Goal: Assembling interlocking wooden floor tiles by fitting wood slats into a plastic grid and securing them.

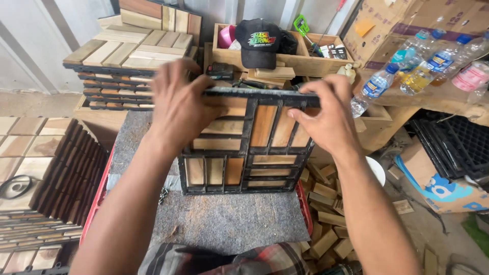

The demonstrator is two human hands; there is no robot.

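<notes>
Gripping the far top edge of a black plastic grid tile [244, 147] with both hands: left hand [178, 109] laid over the upper left corner, fingers [196, 81] together and curled over the rim, thumb [216, 94] stretched along the edge; right hand [328, 119] clamped on the upper right corner, fingers [316, 86] bent over the rim, thumb [300, 116] pressed against the underside face. Tilted up toward the camera, underside showing, with wooden slats [265, 125] visible through the grid openings; lower edge resting on a grey felt mat [229, 219] directly below the fingers.

Just beyond the fingertips: a small dark tool [220, 70], short wood offcuts [270, 74], and a wooden crate [305, 61] holding a black cap [259, 42] and a pink item [227, 35]. Beyond the left hand, a stack of finished deck tiles [127, 71]; further out on that side, another tile stack [41, 178] lower down.

Out past the right hand, plastic water bottles [407, 69] lying on a wooden bench [433, 99], cardboard boxes [387, 25] behind. Below the right wrist, a heap of small wood blocks [326, 214], a white round object [378, 170], black plastic grids [458, 145] and a blue-printed cardboard box [443, 188].
</notes>
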